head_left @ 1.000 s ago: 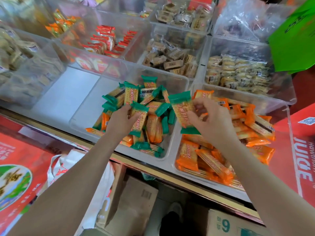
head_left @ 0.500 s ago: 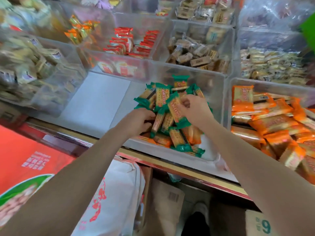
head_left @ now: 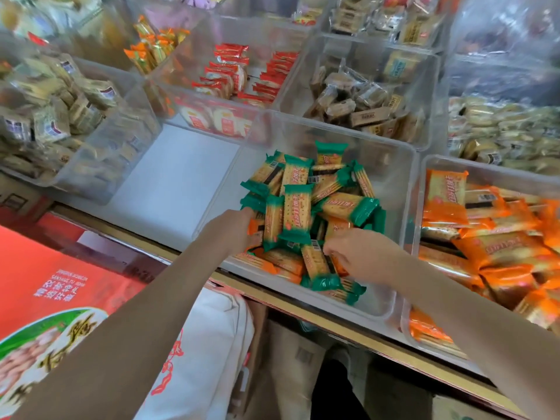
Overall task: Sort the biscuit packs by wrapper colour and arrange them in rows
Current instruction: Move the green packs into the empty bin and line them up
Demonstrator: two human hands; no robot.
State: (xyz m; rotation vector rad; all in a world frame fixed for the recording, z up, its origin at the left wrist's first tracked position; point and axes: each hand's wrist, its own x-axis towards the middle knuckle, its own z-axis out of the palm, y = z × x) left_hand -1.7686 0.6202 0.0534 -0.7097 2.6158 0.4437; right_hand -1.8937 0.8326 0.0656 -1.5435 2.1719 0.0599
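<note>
I observe two bare forearms entering from the lower left and lower right of the frame. No sleeve reaches either wrist. The left hand (head_left: 233, 230) and right hand (head_left: 360, 253) carry no glove, ring, watch or band that I can make out.

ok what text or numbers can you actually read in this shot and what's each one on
Red carton: white Chinese characters with a small Latin line beside them, too blurred to read.
Green biscuit packs: red characters on the wrappers, blurred; barcodes too small.
Orange biscuit packs: print unreadable.
Cardboard box, bottom right: green print, cut off.
Nothing reads clearly.
</note>
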